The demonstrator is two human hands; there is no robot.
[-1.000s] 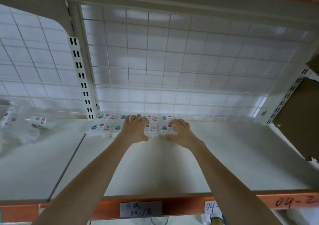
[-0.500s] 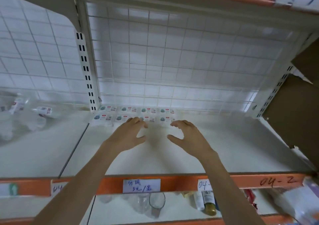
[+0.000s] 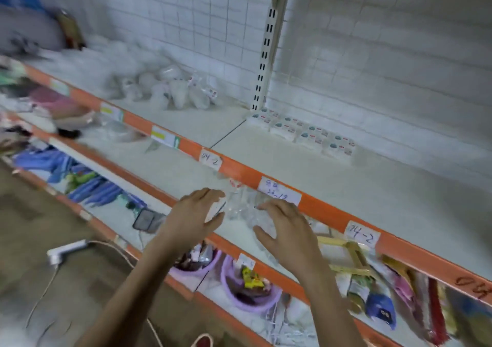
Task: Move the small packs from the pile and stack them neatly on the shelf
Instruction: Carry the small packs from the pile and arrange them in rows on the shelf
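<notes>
Two neat rows of small white packs (image 3: pixel 303 134) lie at the back of the white shelf (image 3: pixel 346 192), against the wire grid beside the slotted upright. A loose pile of clear-wrapped packs (image 3: pixel 170 91) sits on the shelf section to the left. My left hand (image 3: pixel 195 216) and my right hand (image 3: pixel 285 232) hover in front of the orange shelf edge, well below and apart from the rows. Both hands are empty with fingers spread.
Orange shelf edges carry handwritten labels such as the tag (image 3: pixel 279 193). Clear glass cups (image 3: pixel 245 208) stand on the lower shelf behind my hands. Purple basins (image 3: pixel 245 285), packaged goods and a white power strip (image 3: pixel 66 250) on the floor lie below.
My hands let go of the packs in the rows and drew back off the shelf. The view swung left and down, now showing the pile and lower shelves.
</notes>
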